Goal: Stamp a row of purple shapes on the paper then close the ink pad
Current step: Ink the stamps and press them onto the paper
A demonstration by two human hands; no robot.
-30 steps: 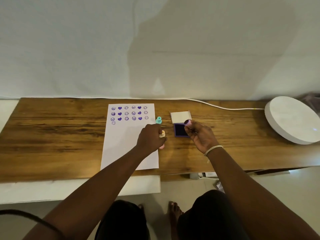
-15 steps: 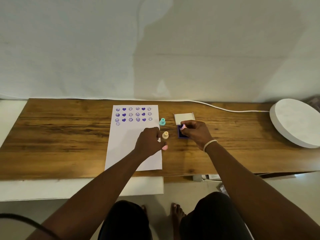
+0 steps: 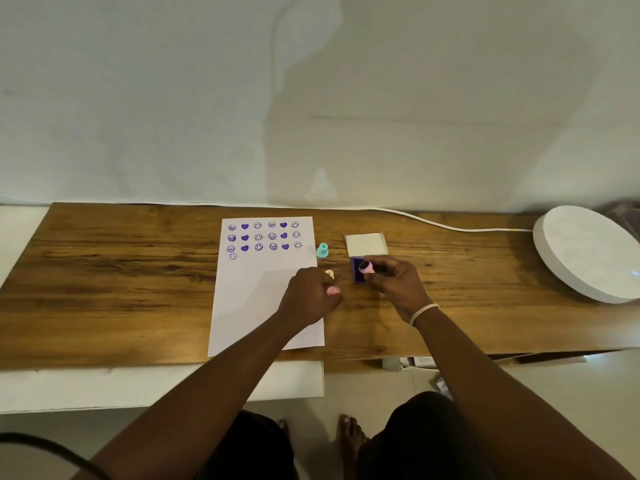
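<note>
Left hand (image 3: 309,295): curled closed on the right edge of the white paper sheet (image 3: 263,292), a pink stamp (image 3: 333,290) and a cream stamp (image 3: 329,273) at its fingertips; actual grip unclear. Right hand (image 3: 394,284): fingers pinched on a pink round stamp (image 3: 366,267), tilted over the open purple ink pad (image 3: 358,270) on the wooden worktop (image 3: 121,271). Beyond: teal stamp (image 3: 322,251) upright beside the paper; the pad's white lid (image 3: 366,244) lying open. Purple smileys and hearts (image 3: 265,237) fill three rows; a fourth has one.

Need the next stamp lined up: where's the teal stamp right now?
In the head view the teal stamp stands upright on the wooden table, just off the paper's right edge, left of the ink pad's white lid.
</note>
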